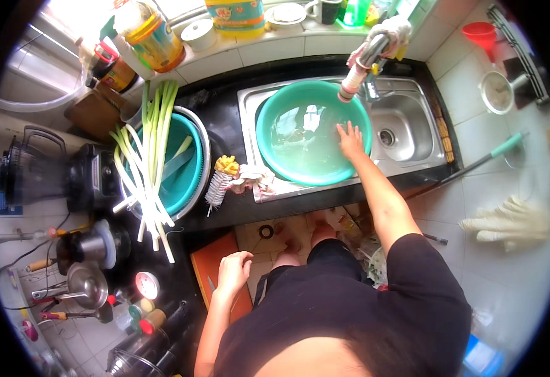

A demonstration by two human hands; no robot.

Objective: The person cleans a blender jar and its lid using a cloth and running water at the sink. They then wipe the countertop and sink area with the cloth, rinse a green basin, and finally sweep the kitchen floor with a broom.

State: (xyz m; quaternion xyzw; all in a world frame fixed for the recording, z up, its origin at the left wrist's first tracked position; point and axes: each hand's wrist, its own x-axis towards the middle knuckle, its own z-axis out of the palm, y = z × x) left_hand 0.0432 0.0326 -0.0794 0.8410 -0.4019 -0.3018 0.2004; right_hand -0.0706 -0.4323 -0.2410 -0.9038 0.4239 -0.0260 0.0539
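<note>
Teal plastic basin [300,141] is sitting in the steel sink [407,135], part-filled with clear water under the cloth-wrapped tap [366,60]. The right hand [350,139] is resting spread, fingers flat, on the basin's right inner wall, seemingly steadying it or testing the water. The left hand [233,271] is hanging loosely curled and holding nothing, beside the black worktop [225,129]. Leeks [149,157] are lying across a second basin [184,169] well to the left; a washing stage looks underway, and bringing them over would call for a firm grasp.
</note>
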